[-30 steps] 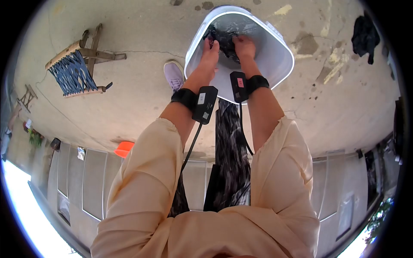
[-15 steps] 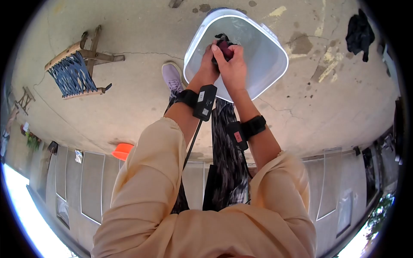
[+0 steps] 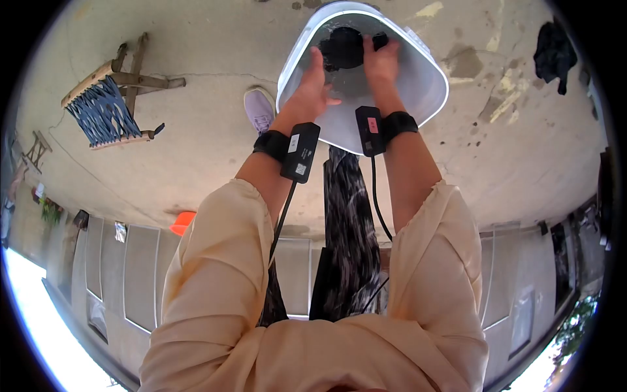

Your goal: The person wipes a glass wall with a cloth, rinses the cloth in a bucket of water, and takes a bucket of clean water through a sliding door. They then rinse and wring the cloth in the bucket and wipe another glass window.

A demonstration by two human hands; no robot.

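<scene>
Both my hands are inside the white bucket [image 3: 418, 98], which holds some water. A dark wet cloth [image 3: 343, 48] lies spread in the water between them. My right hand [image 3: 382, 60] has its fingers bent around a dark part of the cloth at the bucket's right. At the cloth's left edge is my left hand [image 3: 313, 90], its thumb and fingers apart. Whether its far fingertips touch the cloth is hard to see. A black strap with a small box sits on each wrist.
To the left stands a wooden folding stool [image 3: 101, 111] with a blue woven seat. A black cloth [image 3: 555, 55] lies on the concrete floor at the right. An orange basin [image 3: 183, 223] is at the lower left. My light purple shoe [image 3: 259, 110] is beside the bucket.
My hands have moved apart from the bunched cloth they held together half a second ago. The cloth is now lower in the bucket and spread out. The bucket appears tilted differently.
</scene>
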